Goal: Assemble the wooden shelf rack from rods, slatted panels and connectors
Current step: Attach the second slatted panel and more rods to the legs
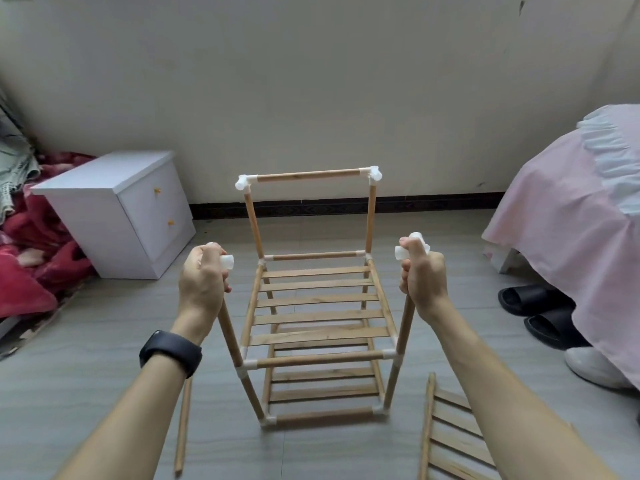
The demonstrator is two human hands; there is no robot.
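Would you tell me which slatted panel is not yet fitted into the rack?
The loose panel lying on the floor at lower right; the upper panel and lower panel sit inside the rack.

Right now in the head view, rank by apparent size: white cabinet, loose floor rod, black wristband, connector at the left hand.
1. white cabinet
2. loose rod, long but thin
3. black wristband
4. connector at the left hand
The wristband is nearer the camera, so that last order is unsure.
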